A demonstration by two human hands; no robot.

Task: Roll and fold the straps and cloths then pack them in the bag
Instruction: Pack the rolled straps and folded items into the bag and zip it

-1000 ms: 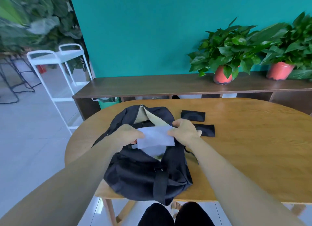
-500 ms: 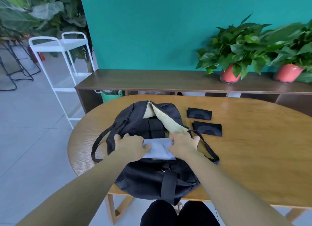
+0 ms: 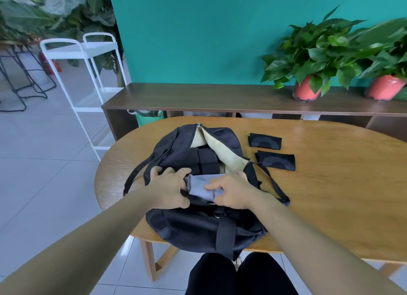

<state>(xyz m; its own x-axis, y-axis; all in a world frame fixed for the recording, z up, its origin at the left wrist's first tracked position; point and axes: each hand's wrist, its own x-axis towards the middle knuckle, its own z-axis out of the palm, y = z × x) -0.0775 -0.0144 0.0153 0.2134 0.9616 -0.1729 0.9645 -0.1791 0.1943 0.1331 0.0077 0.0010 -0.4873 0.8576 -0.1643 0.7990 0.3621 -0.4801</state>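
A black bag (image 3: 198, 226) lies open on the wooden table (image 3: 330, 195), its beige lining (image 3: 224, 153) folded back. Several black folded pieces (image 3: 204, 160) sit packed inside. A folded pale blue cloth (image 3: 201, 185) lies in the near part of the opening. My left hand (image 3: 169, 189) grips the cloth's left end at the bag's rim. My right hand (image 3: 231, 191) holds the right end, thumb on top. Two folded black cloths (image 3: 265, 141) (image 3: 276, 160) lie on the table to the right of the bag.
A dark wooden bench (image 3: 220, 96) runs behind the table, carrying two potted plants (image 3: 308, 59) (image 3: 385, 52). A white metal cart (image 3: 83, 59) stands on the tiled floor to the left. The bag's shoulder straps (image 3: 273, 184) trail over the tabletop.
Both hands have brought the pale blue cloth down from above the bag into its opening and now press it in near the front rim.
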